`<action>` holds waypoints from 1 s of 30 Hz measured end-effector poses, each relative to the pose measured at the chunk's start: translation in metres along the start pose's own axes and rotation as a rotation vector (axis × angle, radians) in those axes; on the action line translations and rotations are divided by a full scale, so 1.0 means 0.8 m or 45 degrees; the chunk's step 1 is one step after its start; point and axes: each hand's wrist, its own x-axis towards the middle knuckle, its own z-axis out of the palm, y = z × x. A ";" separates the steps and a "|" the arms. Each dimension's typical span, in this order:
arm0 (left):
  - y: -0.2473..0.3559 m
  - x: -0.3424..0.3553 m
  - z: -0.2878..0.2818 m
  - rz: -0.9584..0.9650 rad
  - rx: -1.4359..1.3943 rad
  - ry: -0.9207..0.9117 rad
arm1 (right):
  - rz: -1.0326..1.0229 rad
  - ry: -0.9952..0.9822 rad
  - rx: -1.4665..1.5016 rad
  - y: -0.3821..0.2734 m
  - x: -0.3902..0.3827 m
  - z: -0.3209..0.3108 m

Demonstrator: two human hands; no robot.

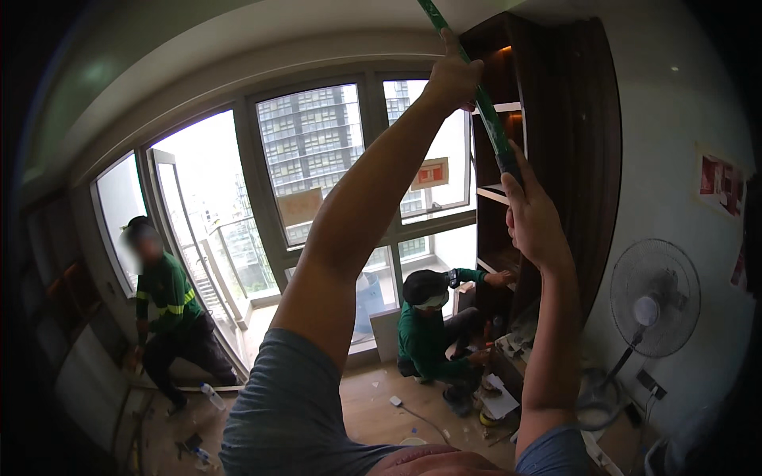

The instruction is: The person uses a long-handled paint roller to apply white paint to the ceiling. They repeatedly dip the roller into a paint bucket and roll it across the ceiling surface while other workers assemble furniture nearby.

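Both my arms reach up in front of me, holding a long green pole (492, 123). Higher up, my left hand (454, 79) is wrapped round the pole. Lower down, my right hand (536, 214) grips it near its darker bottom end. The pole slants up and to the left, toward the ceiling (317, 17), and its top end is out of view. Just behind the pole stands a tall dark wood shelf unit (567, 151).
A crouching person (432, 333) in green works at the shelf's base. Another person (171, 301) stands by the open glass door (190, 230) at left. A standing fan (655, 297) is at right. A plastic bottle (213, 396) and a cable (421, 416) lie on the floor.
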 end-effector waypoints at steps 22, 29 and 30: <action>0.051 0.046 0.027 -0.007 -0.087 0.135 | 0.024 -0.077 0.254 -0.048 0.106 -0.053; 0.034 0.069 0.021 -0.041 0.107 0.140 | -0.045 0.002 -0.016 0.001 0.077 -0.050; 0.021 0.076 0.021 -0.028 0.118 0.151 | -0.092 0.017 -0.064 0.015 0.068 -0.047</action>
